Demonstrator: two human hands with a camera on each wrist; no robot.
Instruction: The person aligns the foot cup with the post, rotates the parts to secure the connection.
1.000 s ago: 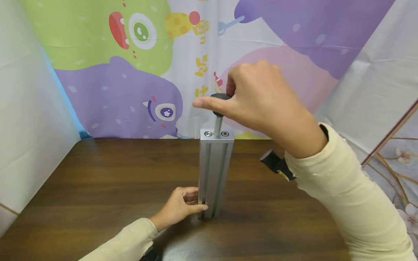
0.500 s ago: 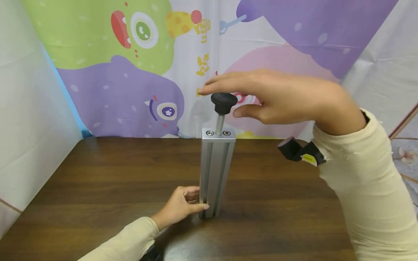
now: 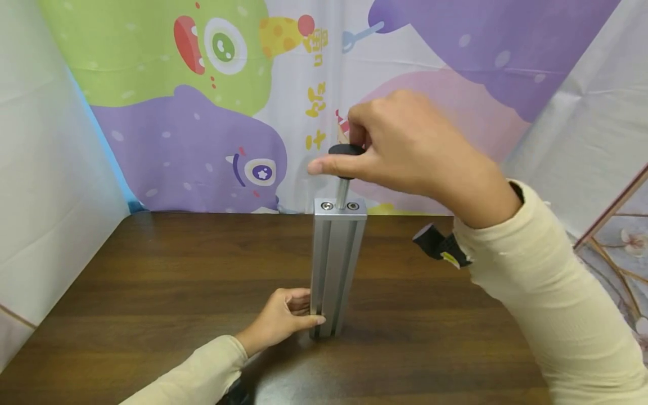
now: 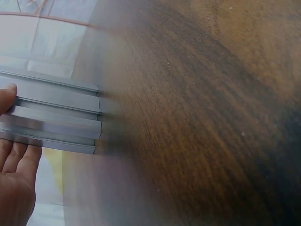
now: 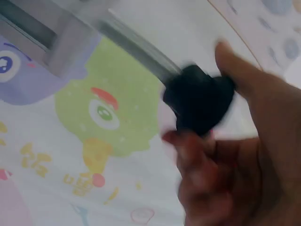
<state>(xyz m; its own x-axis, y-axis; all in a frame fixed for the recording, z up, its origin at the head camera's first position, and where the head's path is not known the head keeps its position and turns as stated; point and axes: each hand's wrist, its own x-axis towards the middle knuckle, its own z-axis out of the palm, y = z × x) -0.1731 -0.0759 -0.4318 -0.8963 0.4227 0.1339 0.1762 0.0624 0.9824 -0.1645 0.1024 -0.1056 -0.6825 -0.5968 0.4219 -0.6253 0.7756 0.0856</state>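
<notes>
An aluminium profile (image 3: 338,264) stands upright on the wooden table, with a metal end plate (image 3: 340,209) and two screws on top. From the plate's middle rises a bare metal rod (image 3: 342,194) capped by a black knob (image 5: 200,101). My right hand (image 3: 410,149) grips the knob between thumb and curled fingers, its thumb stretched across the front. Low on the profile, my left hand (image 3: 278,319) holds it, thumb in front and fingers behind. The left wrist view shows the profile's grooved lower end (image 4: 56,110) against the tabletop.
The brown wooden table (image 3: 167,287) runs back to a cartoon-printed cloth (image 3: 298,112). White cloth walls (image 3: 35,140) rise at left and right. A black wrist camera (image 3: 437,244) juts from below the right sleeve.
My right hand loosened, turned with its fingers stretched over the knob, then turned back and took hold of it again. The left hand and the profile stay in place.
</notes>
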